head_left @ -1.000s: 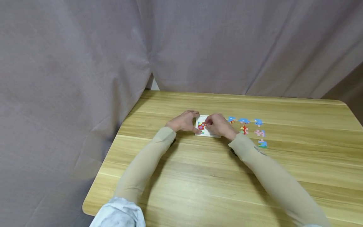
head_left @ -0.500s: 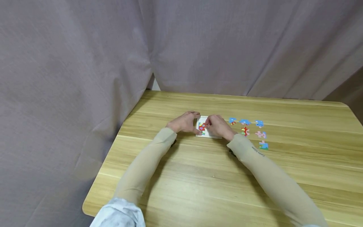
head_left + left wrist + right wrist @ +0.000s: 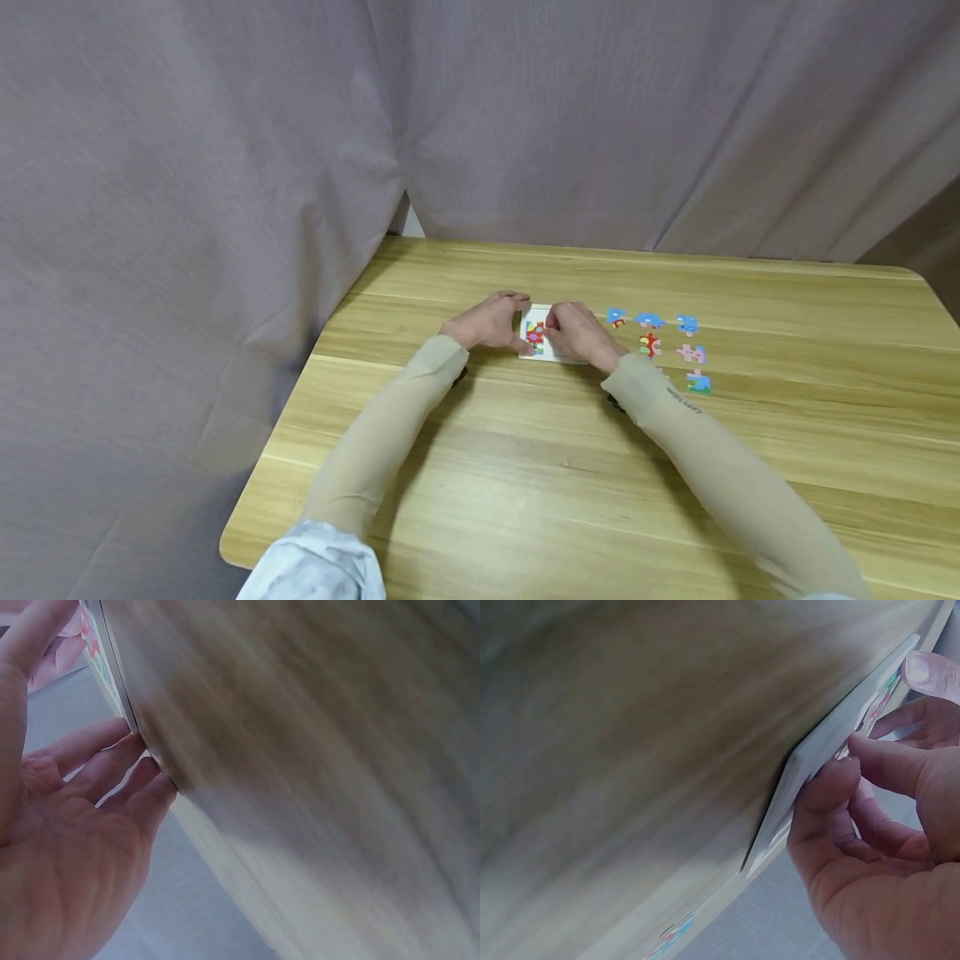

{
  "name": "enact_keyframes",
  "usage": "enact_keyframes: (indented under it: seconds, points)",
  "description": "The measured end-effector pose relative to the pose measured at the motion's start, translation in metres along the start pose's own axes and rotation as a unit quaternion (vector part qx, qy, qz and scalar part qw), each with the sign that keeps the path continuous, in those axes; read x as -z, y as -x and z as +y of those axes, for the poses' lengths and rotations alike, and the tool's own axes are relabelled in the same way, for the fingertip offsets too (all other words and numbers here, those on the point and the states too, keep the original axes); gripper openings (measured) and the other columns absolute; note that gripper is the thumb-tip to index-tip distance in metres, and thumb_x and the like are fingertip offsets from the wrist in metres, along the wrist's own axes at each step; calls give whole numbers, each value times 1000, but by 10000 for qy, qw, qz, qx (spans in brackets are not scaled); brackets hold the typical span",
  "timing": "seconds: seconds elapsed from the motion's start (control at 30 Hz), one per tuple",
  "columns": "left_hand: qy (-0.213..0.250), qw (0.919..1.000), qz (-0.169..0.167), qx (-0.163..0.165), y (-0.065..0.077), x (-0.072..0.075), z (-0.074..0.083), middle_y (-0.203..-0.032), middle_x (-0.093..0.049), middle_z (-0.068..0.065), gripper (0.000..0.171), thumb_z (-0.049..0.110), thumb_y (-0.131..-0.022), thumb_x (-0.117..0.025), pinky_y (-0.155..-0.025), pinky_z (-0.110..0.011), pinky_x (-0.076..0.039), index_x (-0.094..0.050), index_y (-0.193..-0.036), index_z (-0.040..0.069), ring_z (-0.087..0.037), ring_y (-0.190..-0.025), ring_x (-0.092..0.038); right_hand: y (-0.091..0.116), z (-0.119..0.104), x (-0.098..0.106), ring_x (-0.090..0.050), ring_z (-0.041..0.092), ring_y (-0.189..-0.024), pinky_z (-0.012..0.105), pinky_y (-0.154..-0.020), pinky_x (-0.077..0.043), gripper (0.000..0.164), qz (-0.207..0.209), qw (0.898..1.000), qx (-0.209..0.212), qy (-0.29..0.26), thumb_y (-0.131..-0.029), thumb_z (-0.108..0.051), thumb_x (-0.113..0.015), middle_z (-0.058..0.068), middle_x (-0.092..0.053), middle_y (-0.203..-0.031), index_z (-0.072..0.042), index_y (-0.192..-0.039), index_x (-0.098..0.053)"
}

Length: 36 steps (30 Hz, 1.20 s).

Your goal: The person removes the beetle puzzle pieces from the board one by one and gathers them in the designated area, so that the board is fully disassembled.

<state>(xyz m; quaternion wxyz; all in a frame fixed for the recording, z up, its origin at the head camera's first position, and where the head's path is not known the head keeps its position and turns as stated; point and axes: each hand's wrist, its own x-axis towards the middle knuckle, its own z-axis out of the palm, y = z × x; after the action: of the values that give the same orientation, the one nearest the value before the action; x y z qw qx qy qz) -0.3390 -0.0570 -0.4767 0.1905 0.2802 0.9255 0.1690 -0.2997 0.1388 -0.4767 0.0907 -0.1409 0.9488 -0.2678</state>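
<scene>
A small white puzzle board (image 3: 537, 310) lies on the table in the head view, partly covered by both hands. Joined pieces (image 3: 535, 335) with a red, spotted picture fill part of its left side. My left hand (image 3: 491, 322) holds the board's left edge, thumb at the near corner and fingers at the far one. In the left wrist view its fingertips (image 3: 154, 769) sit right at the board's rim. Over the middle of the board, my right hand (image 3: 581, 333) pinches a small puzzle piece (image 3: 844, 754) between thumb and index finger, mostly hidden by the fingertips.
Several loose puzzle pieces lie right of the board, among them a blue one (image 3: 649, 320), a red one (image 3: 650, 345), a pink one (image 3: 692, 354) and a blue-green one (image 3: 698, 382). The wooden table (image 3: 510, 467) meets a grey curtain (image 3: 540, 125) behind.
The head view has shifted very slightly. Both hands stay at the board, the right one still pinching at nearly the same spot beside the joined pieces.
</scene>
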Motion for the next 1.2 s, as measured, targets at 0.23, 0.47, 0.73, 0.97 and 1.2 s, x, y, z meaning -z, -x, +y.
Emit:
enact_keyframes:
  seconds: [0.23,0.47,0.73,0.97,1.2]
  points:
    - [-69,10000,11,-20,1,0,0,-181,-33,-7,95,47,-91,-89,-141,-43,-26,-46,-166,9,-31,-170,-29,2,1,0,-70,24,-86,36,-80,-60,14,61,9994,31,-338,-98,3,-64,19,-78,-99,5,-105,-76]
    - [90,9999,-45,35,4,1,1,-182,-30,-5,87,43,-98,-83,-141,-44,-25,-42,-168,10,-28,-171,-24,1,2,1,-68,21,-82,31,-77,-57,13,122,9991,64,-412,-96,2,-66,16,-78,-93,3,-99,-78]
    - [64,10000,-5,-3,1,-1,2,-182,-31,-7,87,42,-97,-83,-141,-43,-25,-43,-167,9,-30,-170,-26,2,6,-1,-66,20,-77,29,-72,-55,10,300,9986,255,-355,-92,5,-67,16,-77,-87,3,-94,-77]
    - [-2,10000,32,-47,-2,0,2,-181,-33,-8,88,42,-96,-85,-141,-43,-25,-45,-166,8,-31,-170,-28,3,5,-1,-68,21,-77,33,-73,-57,9,605,9967,474,-244,-90,4,-70,17,-78,-88,4,-95,-78]
    - [20,10000,-20,-66,-1,0,0,-181,-33,-7,88,45,-96,-84,-141,-44,-25,-44,-167,8,-30,-170,-27,6,6,-1,-68,20,-76,32,-72,-57,10,603,9972,262,-347,-93,2,-71,18,-80,-90,4,-96,-80]
